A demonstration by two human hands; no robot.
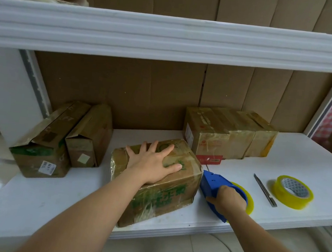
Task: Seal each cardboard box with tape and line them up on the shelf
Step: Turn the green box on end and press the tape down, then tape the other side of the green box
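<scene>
Both hands are working at the front of a white shelf (302,163), seen from above by the person's own head camera. Nearest the viewer, the right hand (228,199) is gripping a blue tape dispenser (214,186) loaded with a yellow-tinted roll, its fingers curling round the handle; the dispenser is lying on the shelf with its nose just beside the right end of the box in hand, probably so the tape can be run on or cut there. A little farther in, the left hand (153,163) is lying flat, fingers spread, on top of the middle box (157,185), pressing rather than grasping, most likely to steady it against the pull of the tape. This box is sitting askew at the shelf's front edge, glossy with tape over its green print, so sealing seems well along. To the right a slim utility knife (265,190) and a spare tape roll (292,192) are lying within easy reach. Farther back on the left, two boxes (61,140) are standing side by side with flaps raised, apparently still waiting for tape. At the back right, taped boxes (229,133) are sitting in a row against the cardboard backing, seemingly finished and lined up.
</scene>
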